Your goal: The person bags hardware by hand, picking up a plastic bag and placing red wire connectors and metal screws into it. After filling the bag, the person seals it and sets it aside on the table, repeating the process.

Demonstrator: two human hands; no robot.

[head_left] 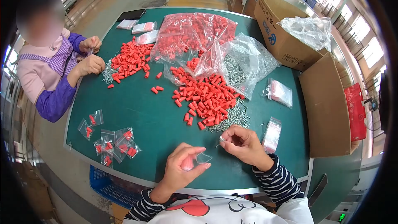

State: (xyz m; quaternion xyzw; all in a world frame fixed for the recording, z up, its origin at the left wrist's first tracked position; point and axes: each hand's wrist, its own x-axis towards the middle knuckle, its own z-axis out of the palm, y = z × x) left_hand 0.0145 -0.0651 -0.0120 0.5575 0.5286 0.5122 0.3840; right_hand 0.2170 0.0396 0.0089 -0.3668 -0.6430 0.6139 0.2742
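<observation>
My left hand (179, 170) is curled around small clear zip bags with a pinkish-red edge; the mouth of one bag (203, 157) shows between thumb and fingers. Just to the right, my right hand (245, 144) pinches a few small metal screws (221, 140) at its fingertips, apart from the bag. Beyond my hands lies a heap of red plastic caps (207, 99), hollow and tapered. Loose silver screws (237, 117) spread along the heap's right side. Filled zip bags (124, 143), each with red pieces inside, lie at the left front of the green table (145, 112).
A big clear bag of red caps (195, 31) and a bag of screws (248, 60) lie behind the heap. Packs of zip bags (272, 135) are at right. Cardboard boxes (327, 103) line the right edge. A co-worker (47, 66) handles small parts at left.
</observation>
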